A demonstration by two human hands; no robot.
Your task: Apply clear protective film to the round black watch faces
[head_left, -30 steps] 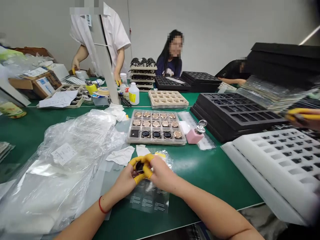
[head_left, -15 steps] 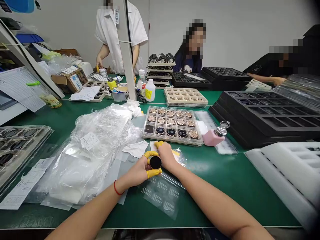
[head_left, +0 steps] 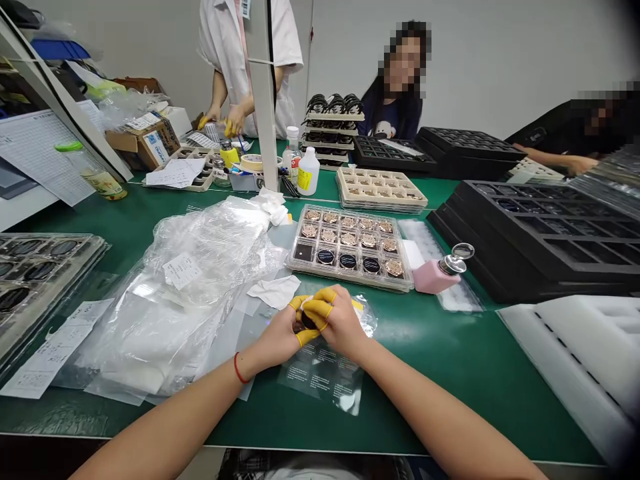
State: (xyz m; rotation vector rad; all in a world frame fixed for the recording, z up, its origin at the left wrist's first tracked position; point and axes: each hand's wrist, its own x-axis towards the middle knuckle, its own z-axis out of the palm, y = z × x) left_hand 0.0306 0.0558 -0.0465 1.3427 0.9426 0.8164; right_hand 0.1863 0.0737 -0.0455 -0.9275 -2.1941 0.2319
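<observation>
Head view. At left, clear plastic bags are spreading over the green table; a crumpled white cloth is lying just beyond the left hand. That hand's yellow-covered fingers are curling partly closed, gripping a round black disc by its edge. Disc is sitting between the 2 hands, above a clear printed sheet. Right hand is bending its covered fingers in over the disc's right side; whether they are pinching anything else, cannot tell. Farther right, a tray is showing 3 rows of 5 pockets, gold and black round pieces in most; a pink bottle is standing just beside it.

Judgement: good handling is calling for left fingers to be steadying the rim, right fingers to be pressing lightly, bare skin to be avoiding the dark face.
</observation>
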